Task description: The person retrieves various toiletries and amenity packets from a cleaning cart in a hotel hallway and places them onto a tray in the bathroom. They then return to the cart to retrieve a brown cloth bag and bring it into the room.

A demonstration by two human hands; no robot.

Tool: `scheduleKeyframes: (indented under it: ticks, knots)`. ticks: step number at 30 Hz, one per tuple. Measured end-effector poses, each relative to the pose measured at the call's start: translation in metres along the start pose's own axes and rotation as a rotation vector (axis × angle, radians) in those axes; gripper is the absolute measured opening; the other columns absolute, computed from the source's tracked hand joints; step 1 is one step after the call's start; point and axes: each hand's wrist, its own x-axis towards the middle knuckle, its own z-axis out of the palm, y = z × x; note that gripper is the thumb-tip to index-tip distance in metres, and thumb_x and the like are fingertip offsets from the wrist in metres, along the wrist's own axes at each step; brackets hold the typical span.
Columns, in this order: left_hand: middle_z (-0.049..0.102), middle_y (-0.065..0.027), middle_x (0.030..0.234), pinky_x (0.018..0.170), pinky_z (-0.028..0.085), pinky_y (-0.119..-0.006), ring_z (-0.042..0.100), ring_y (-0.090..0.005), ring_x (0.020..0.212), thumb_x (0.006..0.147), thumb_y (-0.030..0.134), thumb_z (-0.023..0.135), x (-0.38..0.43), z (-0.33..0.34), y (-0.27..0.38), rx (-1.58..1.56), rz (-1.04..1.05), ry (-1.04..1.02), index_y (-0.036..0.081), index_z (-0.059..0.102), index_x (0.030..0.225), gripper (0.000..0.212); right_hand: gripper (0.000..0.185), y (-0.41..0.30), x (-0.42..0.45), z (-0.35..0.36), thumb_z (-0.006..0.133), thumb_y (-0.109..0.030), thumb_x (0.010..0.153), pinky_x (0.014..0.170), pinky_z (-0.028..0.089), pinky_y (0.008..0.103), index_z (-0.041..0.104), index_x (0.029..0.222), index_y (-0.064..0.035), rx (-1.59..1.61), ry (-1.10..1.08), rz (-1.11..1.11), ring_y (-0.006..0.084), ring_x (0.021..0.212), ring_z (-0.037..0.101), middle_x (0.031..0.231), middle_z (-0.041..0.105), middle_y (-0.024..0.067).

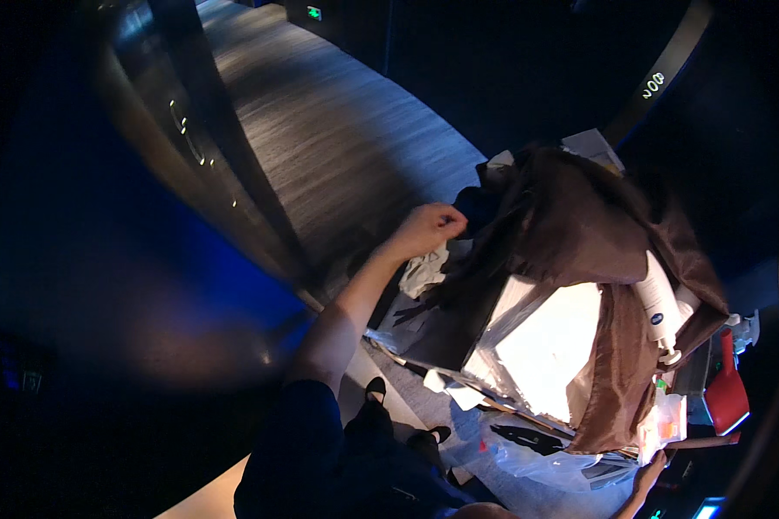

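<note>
My left hand (436, 228) is curled into a loose fist over the near left side of a loaded cart. Nothing shows in its fingers. Just below it is a crumpled whitish cloth or paper (424, 271). Dark brown fabric (574, 224) is draped over the cart, and a brightly lit white stack (548, 350) shows beside it. A white pump bottle (655, 301) lies tilted on the fabric. My right hand (651, 468) is at the cart's near right edge, beside a small white and orange packet (668, 422); its grip is hidden.
A clear plastic bag (539, 457) hangs on the cart's near side. At the right is a red dustpan-like tool (727, 392). Beyond the cart stretches a carpeted corridor floor (337, 117), with a dark door (188, 162) along its left. A lit green sign (313, 12) is far off.
</note>
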Motion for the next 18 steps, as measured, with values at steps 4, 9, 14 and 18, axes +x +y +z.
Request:
scheduleKeyframes:
  ticks: [4,9,14,18]
  knots:
    - [0.060,-0.0185,0.114,0.089,0.046,-0.035,0.060,-0.0274,0.103,0.088,0.017,0.062,0.065,0.043,0.020,0.097,0.141,0.197,0.001,0.058,0.120,0.036,0.045,-0.008,-0.001,0.003,0.049,-0.005,0.089,0.105,0.032,0.0449,0.041,0.132,0.0066,0.068,0.025,0.019,0.0427,0.121,0.041,0.130,0.045,0.0285]
    - [0.062,-0.0190,0.110,0.089,0.047,-0.042,0.060,-0.0375,0.101,0.089,0.024,0.055,0.116,0.047,0.048,0.111,0.476,0.157,0.006,0.056,0.121,0.036,0.061,-0.040,0.005,-0.005,0.051,-0.001,0.077,0.113,0.022,0.0474,0.038,0.136,0.0045,0.199,-0.139,0.305,0.0449,0.133,0.029,0.142,0.033,0.0310]
    - [0.065,-0.0211,0.108,0.086,0.048,-0.042,0.062,-0.0366,0.099,0.090,0.025,0.054,0.104,0.040,0.076,0.186,0.367,-0.043,0.004,0.060,0.115,0.033,0.062,-0.041,-0.010,0.001,0.051,-0.001,0.077,0.116,0.018,0.0468,0.037,0.137,0.0051,0.026,-0.037,0.293,0.0442,0.136,0.026,0.145,0.030,0.0304]
    - [0.068,-0.0146,0.101,0.079,0.049,-0.037,0.064,-0.0260,0.092,0.090,0.024,0.057,0.082,0.038,0.061,-0.033,0.249,-0.147,0.001,0.065,0.103,0.028,0.058,-0.045,-0.002,0.011,0.053,-0.005,0.079,0.116,0.017,0.0458,0.038,0.133,0.0094,0.071,-0.002,0.280,0.0440,0.137,0.025,0.145,0.031,0.0310]
